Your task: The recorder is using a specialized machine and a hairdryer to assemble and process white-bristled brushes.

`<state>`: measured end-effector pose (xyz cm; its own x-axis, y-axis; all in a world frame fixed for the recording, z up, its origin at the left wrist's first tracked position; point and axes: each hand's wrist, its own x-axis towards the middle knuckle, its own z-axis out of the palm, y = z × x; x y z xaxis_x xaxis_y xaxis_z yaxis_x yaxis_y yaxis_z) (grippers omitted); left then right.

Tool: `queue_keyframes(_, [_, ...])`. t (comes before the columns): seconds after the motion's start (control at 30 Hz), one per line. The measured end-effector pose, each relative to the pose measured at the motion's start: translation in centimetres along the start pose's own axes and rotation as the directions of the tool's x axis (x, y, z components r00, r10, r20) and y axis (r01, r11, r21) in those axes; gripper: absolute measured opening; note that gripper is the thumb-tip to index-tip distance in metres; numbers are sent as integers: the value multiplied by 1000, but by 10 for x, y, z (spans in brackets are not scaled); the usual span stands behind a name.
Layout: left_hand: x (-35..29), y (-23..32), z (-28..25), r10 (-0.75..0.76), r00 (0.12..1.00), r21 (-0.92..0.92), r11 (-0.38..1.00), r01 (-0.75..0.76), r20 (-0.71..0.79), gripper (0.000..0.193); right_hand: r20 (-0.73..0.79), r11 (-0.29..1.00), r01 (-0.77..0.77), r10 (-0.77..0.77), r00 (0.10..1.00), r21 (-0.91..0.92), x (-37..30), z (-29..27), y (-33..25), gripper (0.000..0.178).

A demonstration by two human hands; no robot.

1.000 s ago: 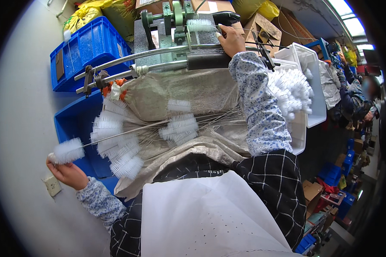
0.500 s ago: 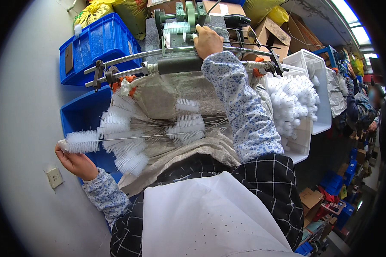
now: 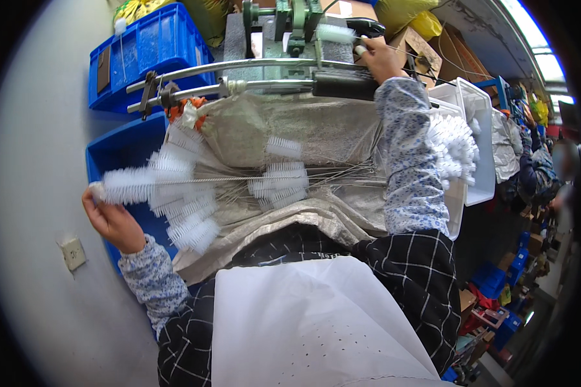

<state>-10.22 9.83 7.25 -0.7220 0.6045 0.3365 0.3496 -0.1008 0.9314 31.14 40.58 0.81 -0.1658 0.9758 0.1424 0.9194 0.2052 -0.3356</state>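
My left hand point(image 3: 113, 219) pinches the tip of a white bottle brush point(image 3: 129, 186) between thumb and fingers. Its twisted wire stem runs right, over a spread of similar white brushes point(image 3: 193, 235) on my lap. Across the machine's rails, my right hand point(image 3: 382, 59) is closed at the right end of another white brush point(image 3: 336, 33); its wire is partly hidden by the fingers. Under that wrist is a black cylindrical sleeve point(image 3: 345, 84) on the sliding carriage. White wrapping covers some fingertips of both hands.
The green machine point(image 3: 295, 26) stands ahead, with two metal rails point(image 3: 193, 71) crossing in front. Blue crates point(image 3: 152, 55) stand at the left by the wall. White bins point(image 3: 476, 148) with many brushes sit at the right. Cardboard boxes lie behind; another person works far right.
My right hand has moved right, with the brush and the black-sleeved carriage shifting the same way along the rails. My left hand has raised its brush slightly.
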Motion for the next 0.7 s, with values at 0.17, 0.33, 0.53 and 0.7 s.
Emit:
queue_keyframes(0.17, [7, -1, 29, -55, 976, -39, 997, 64, 212, 20, -125, 906, -28, -28, 992, -422, 25, -14, 52, 32])
queue_keyframes(0.33, [2, 5, 47, -42, 952, -27, 998, 53, 302, 18, 82, 984, 178, -178, 981, 7, 23, -19, 48, 22])
queue_keyframes(0.53, [-3, 11, 61, -72, 879, -117, 983, 143, 471, 23, -7, 939, 344, -344, 939, 4, 20, -31, 43, 22])
queue_keyframes(0.7, [-6, 14, 69, -119, 837, -206, 942, 266, 535, 25, -29, 982, 172, -171, 985, 71, 16, -40, 62, 19])
